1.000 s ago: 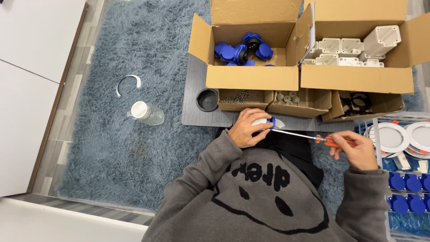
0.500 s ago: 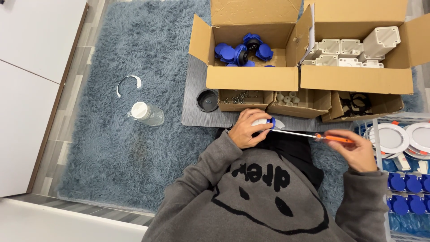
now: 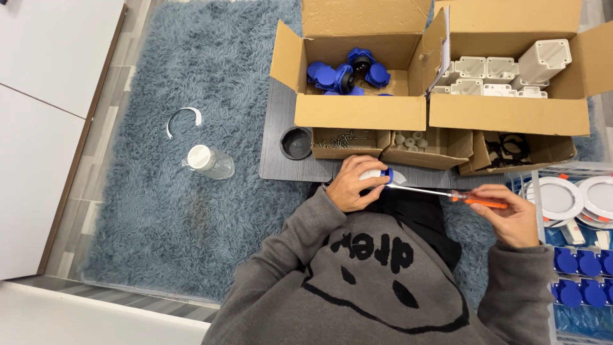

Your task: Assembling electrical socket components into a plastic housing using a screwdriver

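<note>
Screwdriver [image 3: 460, 195] tip at white-blue part [image 3: 377, 175], boxes near.

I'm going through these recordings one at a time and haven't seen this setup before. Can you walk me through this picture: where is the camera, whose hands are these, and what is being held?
There is no machine here, just a person in a grey hoodie sitting on a blue shaggy rug, filmed from above.

The left hand grips a small white and blue part. The right hand holds an orange-handled screwdriver whose tip meets that part.

Ahead, on a dark board, stand open cardboard boxes: one with blue parts, one with white housings, and smaller boxes of small parts. A capped clear bottle lies on the rug.
</note>
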